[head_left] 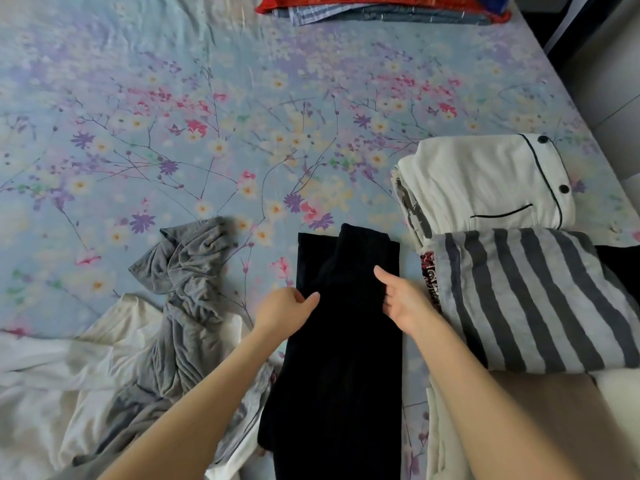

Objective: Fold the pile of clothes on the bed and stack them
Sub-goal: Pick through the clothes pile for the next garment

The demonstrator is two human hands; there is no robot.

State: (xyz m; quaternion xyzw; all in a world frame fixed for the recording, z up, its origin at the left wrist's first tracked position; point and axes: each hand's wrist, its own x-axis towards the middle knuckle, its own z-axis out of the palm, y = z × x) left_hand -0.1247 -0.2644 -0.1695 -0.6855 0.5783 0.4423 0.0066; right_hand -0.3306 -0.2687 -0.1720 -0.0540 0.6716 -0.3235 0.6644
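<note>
From the head view I see my left hand [285, 311] pinching the left edge of the black garment [346, 341] lying lengthwise at lower centre of the bed [242, 116], my right hand [401, 299] open-fingered on its right edge, and folded striped top [533, 299] right; no legible writing.

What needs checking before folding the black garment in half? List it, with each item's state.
1. Black garment lies flat in a long strip: ok.
2. Left hand at its left edge: ok, fingers curled at the edge; grip cannot tell.
3. Right hand on its right side: ok, open, not gripping.
4. Floral sheet bare beyond the far end: ok.
5. Grey garment clear of the strip: not ok, it touches the near left edge.
6. Striped folded piece ready as a stack: ok.
</note>
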